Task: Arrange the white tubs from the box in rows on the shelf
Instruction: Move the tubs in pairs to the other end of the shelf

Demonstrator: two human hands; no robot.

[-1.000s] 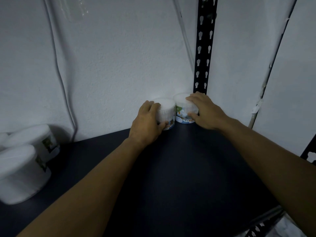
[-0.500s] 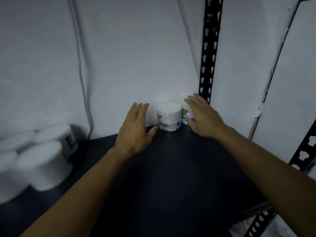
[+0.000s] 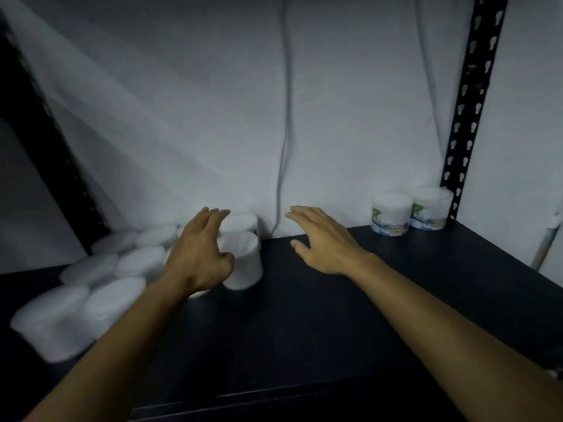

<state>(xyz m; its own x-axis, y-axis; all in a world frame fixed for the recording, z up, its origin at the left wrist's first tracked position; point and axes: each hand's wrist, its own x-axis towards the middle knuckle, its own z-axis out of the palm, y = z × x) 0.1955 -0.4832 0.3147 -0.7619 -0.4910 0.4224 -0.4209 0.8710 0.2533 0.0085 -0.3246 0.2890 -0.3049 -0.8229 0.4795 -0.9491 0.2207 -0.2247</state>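
Two white tubs with colourful labels, one beside the other, stand together in the far right corner of the dark shelf. On the left of the shelf sits a loose cluster of several white tubs. My left hand reaches over the cluster's right end with its fingers spread. Its thumb is at the side of the nearest tub, and another tub stands just behind. My right hand hovers above the shelf's middle, fingers straight, holding nothing.
A black perforated upright rises at the right back corner, and another leans at the left. A thin cable hangs down the white wall behind the shelf. Bare dark shelf lies between the cluster and the two placed tubs.
Both hands have left the two tubs in the right corner and swung left. The view turned left, bringing the tub cluster into sight under my left hand.
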